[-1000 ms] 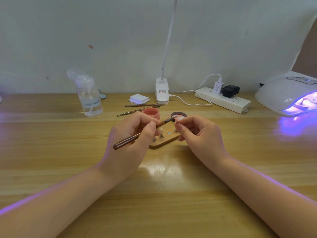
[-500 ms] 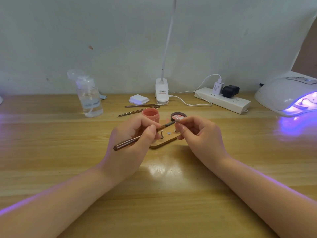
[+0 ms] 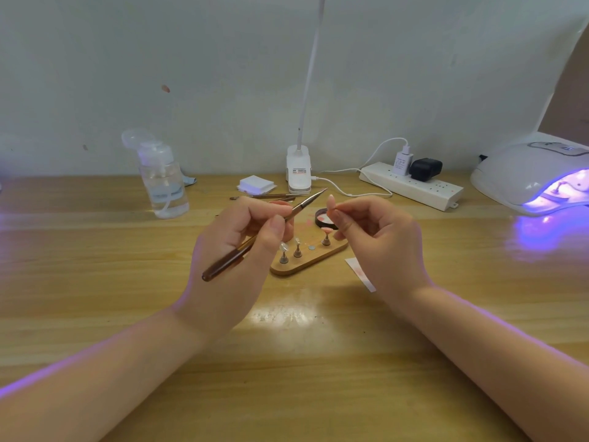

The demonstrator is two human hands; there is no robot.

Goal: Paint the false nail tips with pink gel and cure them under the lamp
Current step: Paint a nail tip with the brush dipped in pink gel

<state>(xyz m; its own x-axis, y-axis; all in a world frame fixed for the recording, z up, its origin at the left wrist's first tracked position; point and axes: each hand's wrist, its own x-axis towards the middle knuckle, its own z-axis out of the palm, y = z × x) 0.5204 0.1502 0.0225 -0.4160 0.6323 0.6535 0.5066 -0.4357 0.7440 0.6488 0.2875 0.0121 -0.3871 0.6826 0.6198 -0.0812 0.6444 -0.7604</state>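
Nail tip (image 3: 331, 201) pinched in right hand (image 3: 379, 240), brush (image 3: 255, 240) gripped in left hand (image 3: 232, 260), apart.

- The pink round gel pot (image 3: 280, 204) sits behind our left hand (image 3: 237, 247); we see only a sliver of its rim above the fingers.
- The white domed curing lamp (image 3: 532, 177) is cut off by the right edge; what lies in its violet-lit mouth is too blurred to name.
- The white clip-on desk lamp (image 3: 299, 169) runs its thin neck out past the top edge, so its head is unseen.
- Our right hand (image 3: 379, 240) covers part of the white paper slip (image 3: 360, 272) with pink smears.
- The label print on the clear plastic pump bottle (image 3: 162, 183) is too blurred to read.
- The thin brown tools (image 3: 271, 196) behind our left hand are partly hidden.
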